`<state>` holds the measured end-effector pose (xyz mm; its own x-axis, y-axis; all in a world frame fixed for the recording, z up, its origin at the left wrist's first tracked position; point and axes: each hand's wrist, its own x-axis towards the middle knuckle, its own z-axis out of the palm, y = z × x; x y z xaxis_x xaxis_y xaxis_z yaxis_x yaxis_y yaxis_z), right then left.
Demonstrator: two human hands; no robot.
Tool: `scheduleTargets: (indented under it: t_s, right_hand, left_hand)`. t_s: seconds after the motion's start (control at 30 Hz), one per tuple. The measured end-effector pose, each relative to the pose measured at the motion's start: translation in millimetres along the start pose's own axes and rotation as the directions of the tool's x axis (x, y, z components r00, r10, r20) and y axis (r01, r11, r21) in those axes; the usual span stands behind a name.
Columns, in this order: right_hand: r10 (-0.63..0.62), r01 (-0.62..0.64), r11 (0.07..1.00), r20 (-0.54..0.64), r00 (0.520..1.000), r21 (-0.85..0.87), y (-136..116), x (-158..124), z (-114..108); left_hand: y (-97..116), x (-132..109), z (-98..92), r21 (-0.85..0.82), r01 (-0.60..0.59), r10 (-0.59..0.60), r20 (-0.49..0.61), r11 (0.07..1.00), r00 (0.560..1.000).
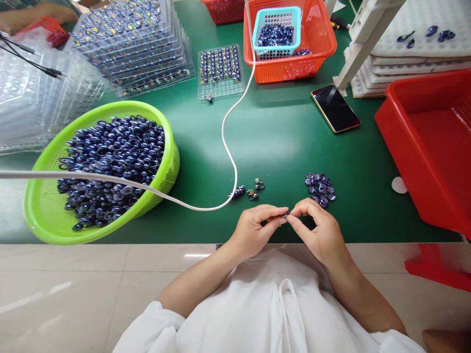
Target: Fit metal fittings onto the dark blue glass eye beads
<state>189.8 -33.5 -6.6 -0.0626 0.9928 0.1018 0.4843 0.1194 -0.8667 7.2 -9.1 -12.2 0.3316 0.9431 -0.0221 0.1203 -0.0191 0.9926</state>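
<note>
Near the front edge of the table, my left hand (254,226) and my right hand (319,229) meet fingertip to fingertip. Both pinch one small dark shiny part (286,214), mostly covered by the fingers. Just beyond my right hand lies a loose pile of glossy purple-blue shell pieces (321,189). Past my left hand are two small curved parts with gold-coloured bits (252,194) and a short row of dark pieces (237,191).
A green basket (170,147) full of dark curved parts stands left, crossed by a white cable (191,208). Farther back are stacked clear trays (184,54), a partly filled tray (221,89) and an orange basket (294,73). A phone (335,109) and red bin (401,142) lie right.
</note>
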Motion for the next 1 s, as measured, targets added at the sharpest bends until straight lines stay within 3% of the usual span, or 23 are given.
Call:
scheduleTargets:
  t_s: [0.2, 0.3, 0.4, 0.53, 0.63, 0.73, 0.87, 1.0]
  right_hand:
    - [0.112, -0.115, 0.992, 0.073, 0.991, 0.050, -5, 5, -5]
    - [0.099, -0.109, 0.989, 0.100, 0.990, 0.098, -5, 4, -4]
    - [0.055, -0.073, 0.982, 0.107, 0.993, 0.172, -2, 1, -3]
    - [-0.145, 0.132, 0.977, 0.069, 0.987, 0.168, 7, -4, -8]
    - [-0.390, 0.388, 0.921, 0.118, 0.913, 0.046, 11, -5, -14]
    - [-0.534, 0.554, 0.823, 0.159, 0.830, -0.126, 9, -2, -17]
    - [-0.596, 0.614, 0.770, 0.149, 0.789, -0.171, 8, 0, -15]
    - [-0.555, 0.563, 0.820, 0.094, 0.826, -0.103, 11, -2, -10]
  left_hand:
    - [2, -2, -0.5, -0.009, -0.027, 0.027, -0.012, 1.000, 1.000]
    - [7, -3, -1.3, -0.062, 0.084, -0.084, -0.007, 0.995, 0.996]
    - [13, -1, -2.7, -0.210, 0.262, -0.261, 0.035, 0.942, 0.965]
    - [14, 3, -5.0, -0.403, 0.388, -0.383, 0.097, 0.829, 0.919]
    - [10, 6, -6.2, -0.458, 0.438, -0.424, 0.139, 0.773, 0.895]
    - [8, 7, -6.3, -0.474, 0.478, -0.446, 0.186, 0.739, 0.875]
    - [10, 8, -5.5, -0.468, 0.475, -0.444, 0.183, 0.745, 0.877]
    - [17, 7, -4.9, -0.407, 0.447, -0.436, 0.126, 0.796, 0.891]
